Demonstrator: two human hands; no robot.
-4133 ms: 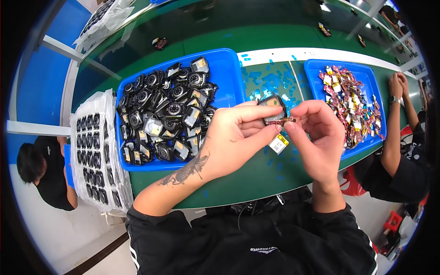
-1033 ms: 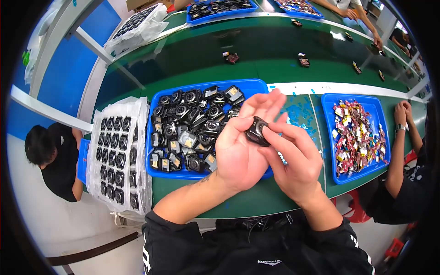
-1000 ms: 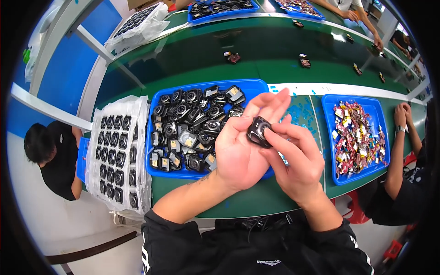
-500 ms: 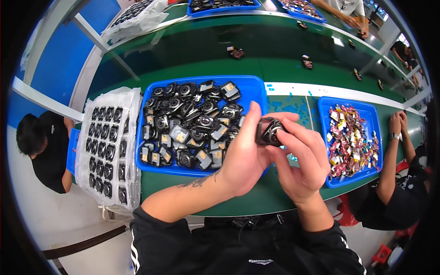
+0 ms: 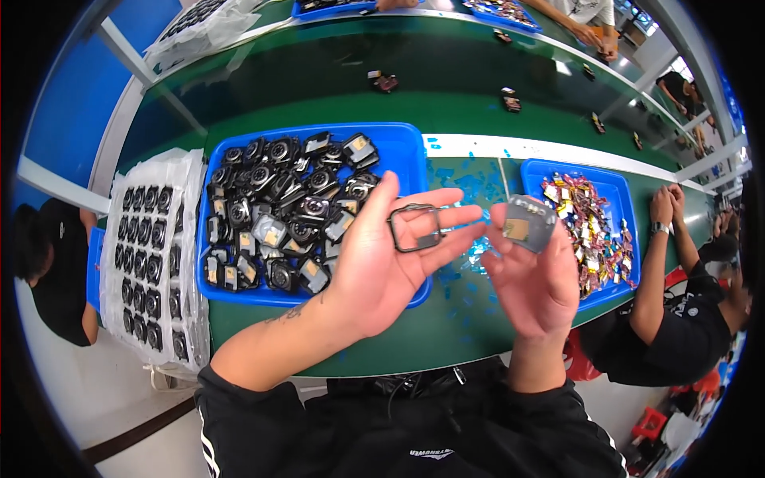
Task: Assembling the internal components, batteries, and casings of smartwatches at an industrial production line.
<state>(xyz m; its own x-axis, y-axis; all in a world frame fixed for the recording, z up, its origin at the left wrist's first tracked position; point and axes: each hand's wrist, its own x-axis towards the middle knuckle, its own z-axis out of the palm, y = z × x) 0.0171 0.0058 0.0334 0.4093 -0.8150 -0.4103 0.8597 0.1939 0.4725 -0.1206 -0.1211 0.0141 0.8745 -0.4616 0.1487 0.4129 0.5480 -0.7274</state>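
Far left: white tray with rows of watch cases. Next, blue tray heaped with watch parts. Left hand palm up, fingers spread — black frame lying across them. Right hand pinches grey plate, upright, apart from frame — second blue tray of small boards to its right.

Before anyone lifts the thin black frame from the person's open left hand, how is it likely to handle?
The black frame is probably light, being just a thin open ring. It looks fairly stiff, with no visible sag across the left hand. Its squarish outline should make rolling unlikely.
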